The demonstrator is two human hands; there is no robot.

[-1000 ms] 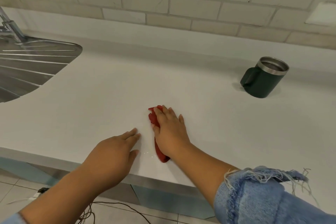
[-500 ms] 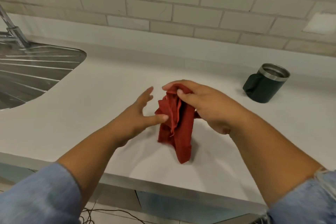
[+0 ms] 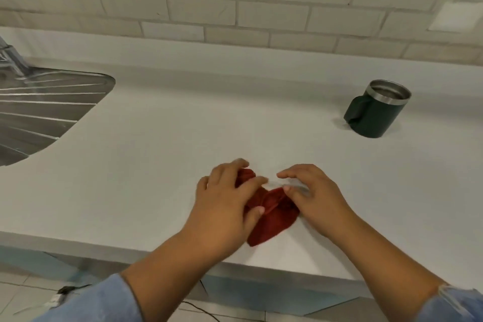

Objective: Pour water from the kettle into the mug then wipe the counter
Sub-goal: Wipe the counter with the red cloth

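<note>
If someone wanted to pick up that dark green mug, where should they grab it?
Probably by the handle, coming from the left. The mug stands upright on the counter with its handle turned towards the sink and nothing around it. A grasp round the body from above the counter's front would also seem workable.

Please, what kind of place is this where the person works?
Most likely a kitchen. A white counter runs below a tiled wall, a steel sink drainboard is set into it at the left, and a dark mug stands on it at the right.
</note>
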